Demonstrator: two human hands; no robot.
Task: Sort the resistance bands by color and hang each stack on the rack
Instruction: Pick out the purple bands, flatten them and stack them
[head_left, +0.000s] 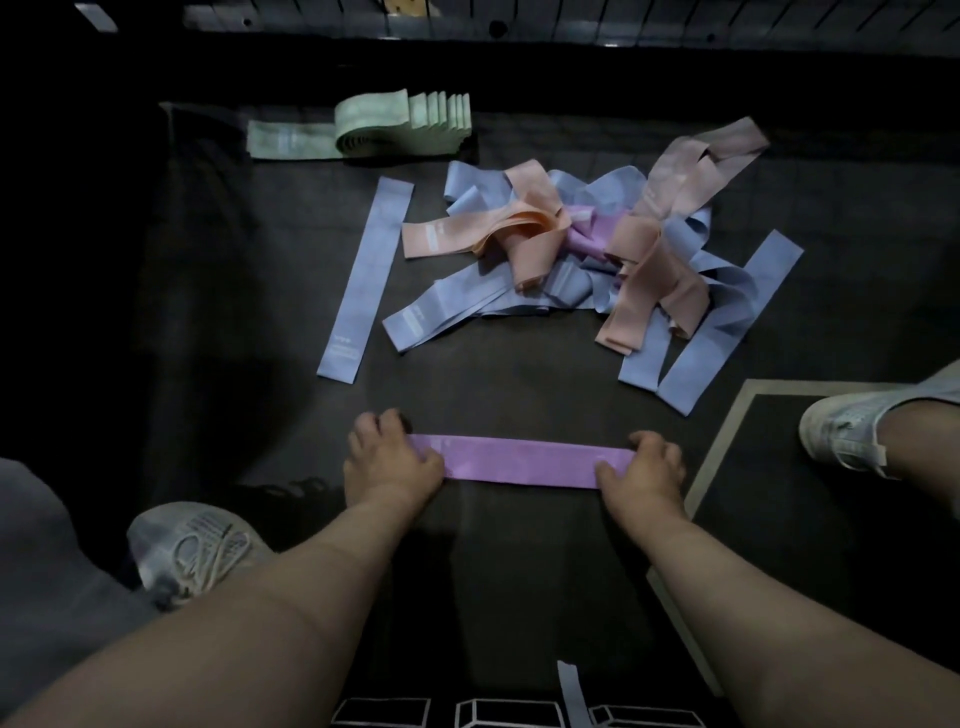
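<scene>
Dark mat (249, 322) underlies everything: the left hand (389, 460) and right hand (644, 465) each curl fingers and thumb round one end of a purple band (519, 460), holding the flat, matte strip straight just in front of the person, probably to start a neat stack. Beyond it a soft tangled pile (571, 249) of blue, peach and purple loops awaits sorting, and the green stack (374, 127) lies folded farther back.

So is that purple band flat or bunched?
Flat: the purple band lies straight, left hand and right hand holding its ends.
</scene>
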